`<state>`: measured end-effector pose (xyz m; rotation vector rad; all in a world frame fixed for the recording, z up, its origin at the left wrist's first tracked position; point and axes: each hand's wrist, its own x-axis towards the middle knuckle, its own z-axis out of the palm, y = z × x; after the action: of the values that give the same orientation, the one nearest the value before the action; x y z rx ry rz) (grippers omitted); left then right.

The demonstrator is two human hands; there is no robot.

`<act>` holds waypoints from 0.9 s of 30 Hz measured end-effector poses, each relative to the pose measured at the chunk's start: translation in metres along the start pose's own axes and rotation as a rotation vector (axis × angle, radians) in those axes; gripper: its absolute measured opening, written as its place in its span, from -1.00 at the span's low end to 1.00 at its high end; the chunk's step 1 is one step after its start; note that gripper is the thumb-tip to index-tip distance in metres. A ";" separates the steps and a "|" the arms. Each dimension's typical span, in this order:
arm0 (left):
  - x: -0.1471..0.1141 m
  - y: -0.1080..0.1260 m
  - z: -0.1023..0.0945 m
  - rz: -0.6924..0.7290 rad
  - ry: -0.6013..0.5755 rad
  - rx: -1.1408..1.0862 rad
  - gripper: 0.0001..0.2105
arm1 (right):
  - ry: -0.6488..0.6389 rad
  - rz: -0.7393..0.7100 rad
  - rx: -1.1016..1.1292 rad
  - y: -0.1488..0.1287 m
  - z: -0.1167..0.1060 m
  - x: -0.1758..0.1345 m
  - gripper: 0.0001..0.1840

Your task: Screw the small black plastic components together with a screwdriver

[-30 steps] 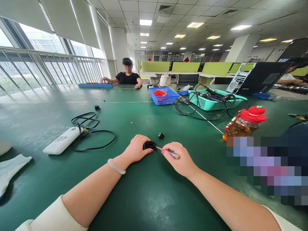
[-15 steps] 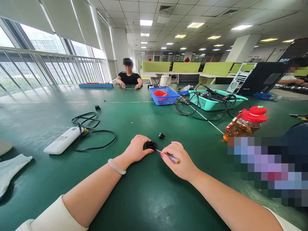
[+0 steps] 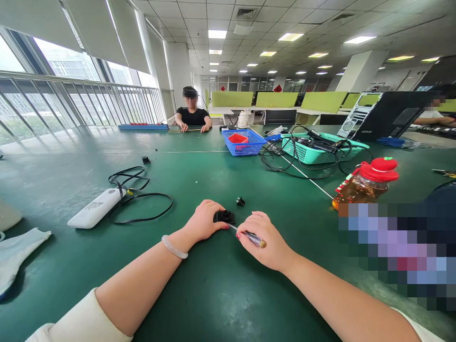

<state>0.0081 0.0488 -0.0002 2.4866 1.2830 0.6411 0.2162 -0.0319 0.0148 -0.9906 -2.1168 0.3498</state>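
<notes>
My left hand (image 3: 205,220) is closed on a small black device with a round raised part (image 3: 228,217), holding it against the green tabletop (image 3: 213,294). A screwdriver (image 3: 254,239) with a clear handle and a thin metal shaft is gripped in my right hand (image 3: 266,237). The shaft points left, and its tip is at the device's near edge, close to my left thumb; exact contact is too small to tell. Just behind the device lies a small black part with prongs (image 3: 240,201), touched by neither hand.
On the left lie a white power bank (image 3: 93,209) and a looped black cable (image 3: 149,220). A blue basket (image 3: 245,150) and a teal basket (image 3: 309,155) with cables stand beyond. A red-lidded bottle (image 3: 366,187) is at right. Across the table sits a person (image 3: 192,116).
The screwdriver's tip has shifted slightly left along the device's near edge, and the handle has turned a little with my right hand. My left hand keeps its hold.
</notes>
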 end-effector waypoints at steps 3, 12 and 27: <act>0.000 0.001 0.000 0.000 -0.001 0.018 -0.62 | 0.007 -0.017 0.006 0.000 0.000 0.000 -0.85; 0.000 0.001 -0.001 0.025 -0.003 0.115 -0.62 | -0.010 -0.002 0.037 0.001 0.000 0.000 -0.89; -0.002 0.002 -0.002 0.059 -0.009 0.125 -0.55 | -0.080 0.044 0.056 0.001 0.001 0.002 -0.90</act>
<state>0.0071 0.0461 0.0016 2.6340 1.2873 0.5789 0.2150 -0.0301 0.0147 -1.0067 -2.1474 0.4753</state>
